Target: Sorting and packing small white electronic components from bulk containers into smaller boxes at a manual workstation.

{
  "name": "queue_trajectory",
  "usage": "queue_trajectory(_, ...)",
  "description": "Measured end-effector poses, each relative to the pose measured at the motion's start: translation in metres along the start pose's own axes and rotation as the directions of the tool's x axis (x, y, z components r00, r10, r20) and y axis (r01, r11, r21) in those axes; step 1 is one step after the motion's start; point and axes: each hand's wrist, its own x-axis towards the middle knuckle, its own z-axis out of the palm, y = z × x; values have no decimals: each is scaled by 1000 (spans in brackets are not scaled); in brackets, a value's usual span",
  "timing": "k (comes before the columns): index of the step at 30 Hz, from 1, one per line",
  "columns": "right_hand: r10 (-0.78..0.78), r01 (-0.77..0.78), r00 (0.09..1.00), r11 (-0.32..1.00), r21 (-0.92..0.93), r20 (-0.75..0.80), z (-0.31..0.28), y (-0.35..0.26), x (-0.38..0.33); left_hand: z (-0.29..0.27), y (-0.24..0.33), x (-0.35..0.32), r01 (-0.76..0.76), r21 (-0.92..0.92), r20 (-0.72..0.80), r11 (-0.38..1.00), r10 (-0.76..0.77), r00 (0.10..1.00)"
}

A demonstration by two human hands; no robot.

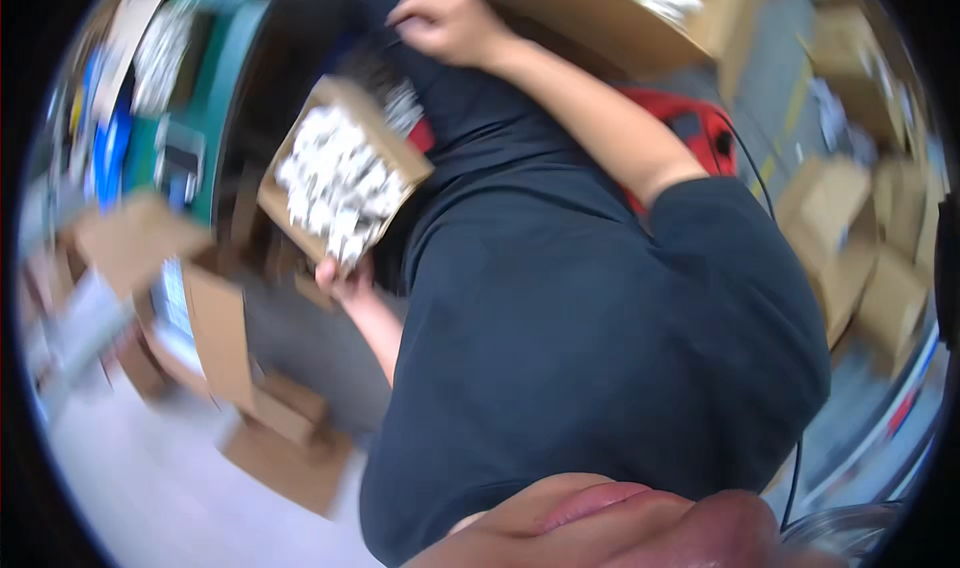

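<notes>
Under one cardboard box (340,173) of white parts, left hand (340,273) grips it; right hand (445,23) curled.

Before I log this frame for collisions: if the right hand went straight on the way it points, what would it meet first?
The right hand points left, toward dark blurred clutter above the small box of white parts. Probably that clutter first; depth is unclear.
</notes>
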Motion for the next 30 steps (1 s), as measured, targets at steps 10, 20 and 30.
queue_trajectory(10, 396, -422, 793, 905, -52, 464, 9, -112, 9, -21, 38, 36, 212, 148, 212, 966, -240, 947)
queue_trajectory(20, 296, -964, 253, 0, 264, 921, 70, -57, -4, -56, 19, 44, 158, -52, 213, 986, -143, 967)
queue_trajectory(30, 456, -984, 172, 45, 170, 874, 155, -2, -9, -66, 27, 109, 252, 515, -248, 819, -139, 959)
